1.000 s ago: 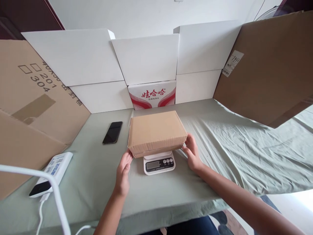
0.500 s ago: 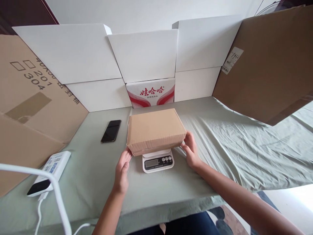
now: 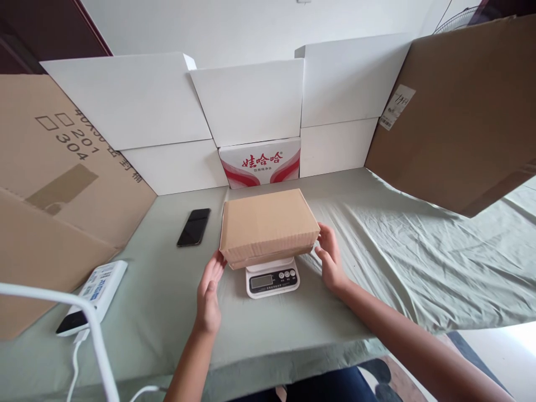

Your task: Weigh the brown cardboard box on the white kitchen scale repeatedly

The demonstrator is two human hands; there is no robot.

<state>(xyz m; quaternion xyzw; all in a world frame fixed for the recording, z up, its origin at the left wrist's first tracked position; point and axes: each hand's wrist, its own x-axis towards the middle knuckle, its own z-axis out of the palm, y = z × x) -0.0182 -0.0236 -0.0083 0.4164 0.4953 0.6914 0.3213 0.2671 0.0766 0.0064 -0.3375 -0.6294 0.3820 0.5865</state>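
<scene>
Now the left hand [image 3: 208, 296] lies open, fingertips at the closed brown cardboard box's [image 3: 268, 226] near left corner; the right hand [image 3: 330, 259], also open, touches its right end. That box sits on a white digital kitchen scale [image 3: 273, 277]. Behind stands a carton [image 3: 260, 162] printed "娃哈哈".

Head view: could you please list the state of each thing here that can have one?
Brown box: closed, resting on the scale.
Scale: under the box, display too small to read.
Left hand: open, fingertips at the box's left corner.
Right hand: open, fingers against the box's right end.
Phone: lying flat, screen dark.
Power bank: lying flat, white cable plugged in.
</scene>
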